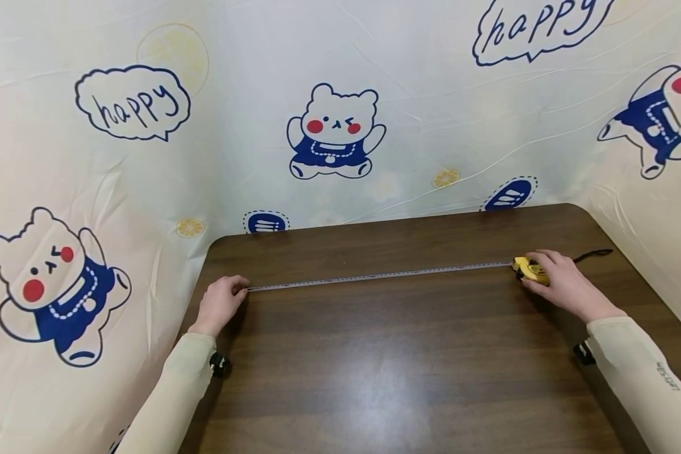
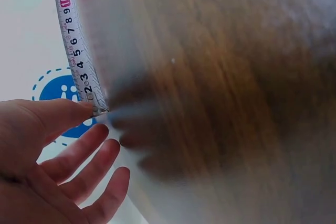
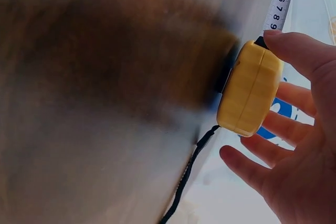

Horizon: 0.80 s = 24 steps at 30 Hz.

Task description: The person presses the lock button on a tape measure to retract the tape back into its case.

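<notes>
A yellow tape measure (image 1: 530,270) is at the right of the table in the head view, held by my right hand (image 1: 567,285). In the right wrist view, the thumb lies at the mouth of the yellow case (image 3: 249,90), with the fingers behind it. The pale blade (image 1: 374,275) runs out straight across the table to my left hand (image 1: 220,304), which pinches its end. The left wrist view shows the thumb over the first numbers of the blade (image 2: 73,40); the other fingers are spread loosely below. The forefinger is mostly hidden there.
A dark brown wooden table (image 1: 374,353) with rounded far corners lies under both hands. Printed cloth (image 1: 232,126) with bears and "happy" bubbles hangs behind and at both sides. A black wrist strap (image 1: 596,253) trails from the case. Black devices (image 1: 220,364) sit at the wrists.
</notes>
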{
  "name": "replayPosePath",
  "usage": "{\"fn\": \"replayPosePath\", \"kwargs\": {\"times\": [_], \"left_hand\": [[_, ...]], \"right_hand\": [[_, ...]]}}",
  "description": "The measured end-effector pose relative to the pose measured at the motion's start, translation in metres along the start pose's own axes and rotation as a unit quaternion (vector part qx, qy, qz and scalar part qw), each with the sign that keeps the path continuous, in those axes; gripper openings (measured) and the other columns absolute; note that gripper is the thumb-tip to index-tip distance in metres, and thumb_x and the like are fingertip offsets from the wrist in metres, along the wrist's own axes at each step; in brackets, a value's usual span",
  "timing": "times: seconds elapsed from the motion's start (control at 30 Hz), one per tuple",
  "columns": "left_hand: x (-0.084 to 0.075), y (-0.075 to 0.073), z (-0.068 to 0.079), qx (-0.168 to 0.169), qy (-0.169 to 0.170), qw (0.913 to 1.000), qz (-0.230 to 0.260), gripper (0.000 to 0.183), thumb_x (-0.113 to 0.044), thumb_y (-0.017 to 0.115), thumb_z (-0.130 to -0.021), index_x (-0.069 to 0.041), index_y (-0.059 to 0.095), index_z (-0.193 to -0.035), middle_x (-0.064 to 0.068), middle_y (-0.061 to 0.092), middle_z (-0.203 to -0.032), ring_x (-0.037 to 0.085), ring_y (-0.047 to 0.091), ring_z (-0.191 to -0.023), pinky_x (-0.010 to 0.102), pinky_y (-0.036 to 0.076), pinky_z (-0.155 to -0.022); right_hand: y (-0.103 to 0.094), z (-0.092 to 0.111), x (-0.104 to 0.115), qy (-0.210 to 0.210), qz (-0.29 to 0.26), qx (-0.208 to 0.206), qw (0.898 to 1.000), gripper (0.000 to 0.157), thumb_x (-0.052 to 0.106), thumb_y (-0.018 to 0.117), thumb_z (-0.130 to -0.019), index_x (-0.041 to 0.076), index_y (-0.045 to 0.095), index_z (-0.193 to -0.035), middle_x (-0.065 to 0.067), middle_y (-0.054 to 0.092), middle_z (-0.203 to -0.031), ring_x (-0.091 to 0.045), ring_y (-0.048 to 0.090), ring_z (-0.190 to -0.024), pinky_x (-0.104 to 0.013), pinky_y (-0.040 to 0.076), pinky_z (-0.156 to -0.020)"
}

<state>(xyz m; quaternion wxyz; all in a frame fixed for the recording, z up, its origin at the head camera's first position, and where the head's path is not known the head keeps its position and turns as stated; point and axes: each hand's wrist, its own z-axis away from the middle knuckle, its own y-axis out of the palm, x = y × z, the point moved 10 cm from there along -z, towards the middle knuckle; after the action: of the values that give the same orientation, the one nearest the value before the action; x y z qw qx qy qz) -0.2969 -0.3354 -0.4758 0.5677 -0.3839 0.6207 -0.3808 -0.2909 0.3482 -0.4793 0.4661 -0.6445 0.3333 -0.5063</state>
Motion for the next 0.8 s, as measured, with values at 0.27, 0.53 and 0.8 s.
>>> {"fn": "replayPosePath", "kwargs": {"times": [0.27, 0.53, 0.8], "left_hand": [[-0.001, 0.0, -0.003, 0.004, 0.004, 1.0, -0.006, 0.015, -0.002, 0.067, -0.096, -0.001, 0.077, -0.108, 0.021, 0.074, -0.105, 0.036, 0.068, -0.091, 0.059, 0.053, -0.082], [-0.001, 0.001, -0.007, 0.007, 0.001, 0.9999, -0.009, 0.015, -0.001, 0.066, -0.096, 0.0, 0.076, -0.107, 0.022, 0.074, -0.104, 0.037, 0.067, -0.09, 0.059, 0.053, -0.082], [-0.002, 0.001, -0.007, 0.008, -0.004, 0.9999, -0.007, 0.015, 0.001, 0.066, -0.095, 0.002, 0.076, -0.106, 0.022, 0.074, -0.102, 0.037, 0.066, -0.089, 0.058, 0.053, -0.083]], "right_hand": [[0.002, -0.008, -0.001, -0.024, -0.001, 0.005, 1.0, 0.06, 0.015, 0.078, -0.094, -0.012, 0.049, -0.138, -0.04, 0.045, -0.137, -0.062, 0.045, -0.12, -0.074, 0.038, -0.098], [0.004, -0.011, 0.0, -0.055, -0.022, 0.042, 0.997, 0.063, 0.006, 0.079, -0.089, -0.014, 0.047, -0.14, -0.042, 0.046, -0.138, -0.06, 0.048, -0.121, -0.074, 0.039, -0.098], [0.003, -0.01, 0.003, -0.06, -0.052, 0.054, 0.995, 0.059, 0.003, 0.077, -0.092, -0.002, 0.05, -0.144, -0.038, 0.047, -0.137, -0.057, 0.046, -0.123, -0.075, 0.039, -0.097]]}}
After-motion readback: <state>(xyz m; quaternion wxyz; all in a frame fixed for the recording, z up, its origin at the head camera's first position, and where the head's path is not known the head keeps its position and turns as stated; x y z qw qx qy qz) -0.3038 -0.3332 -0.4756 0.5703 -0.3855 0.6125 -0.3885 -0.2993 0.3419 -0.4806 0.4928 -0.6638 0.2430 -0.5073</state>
